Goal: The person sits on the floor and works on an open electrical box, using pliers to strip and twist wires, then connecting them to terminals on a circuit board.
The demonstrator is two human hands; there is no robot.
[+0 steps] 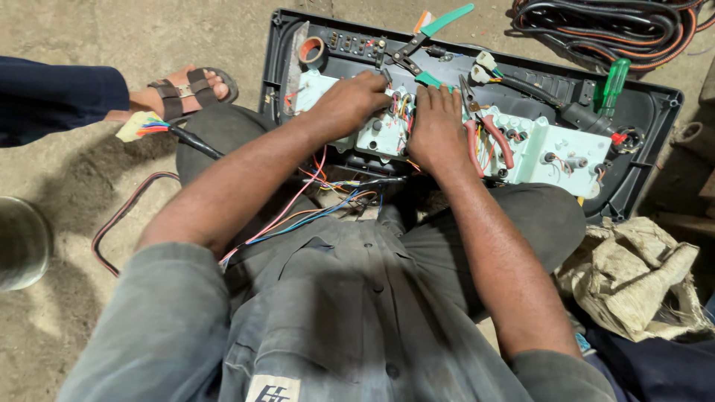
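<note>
Your left hand (348, 102) lies knuckles-up on the left part of the pale green circuit housing (536, 149), fingers curled down into the cluster of coloured wires at its middle; whether they pinch anything cannot be told from this angle. Your right hand (438, 128) rests flat just beside it, fingertips pressed at the same wire cluster, palm down, nothing visibly clasped in it. The housing sits across your lap inside a black plastic panel tray (655, 112), which reaches from the middle of the scene to the far right. Red-handled pliers (488, 134) lie on the housing, touching the right edge of your right hand. Farther off, green-handled cutters (432, 37) lie on the tray's far rim, with a roll of tape (312, 51) to their left and a green screwdriver (615, 83) well to their right. A bundle of loose coloured wires (313, 208) runs from under the housing toward you. At far left a pale connector (140, 125) with coloured leads lies on the dirt floor, near another person's sandalled foot (186, 91). A coil of black and orange cable (611, 26) lies at far right, and a crumpled sack (640, 275) at near right.
</note>
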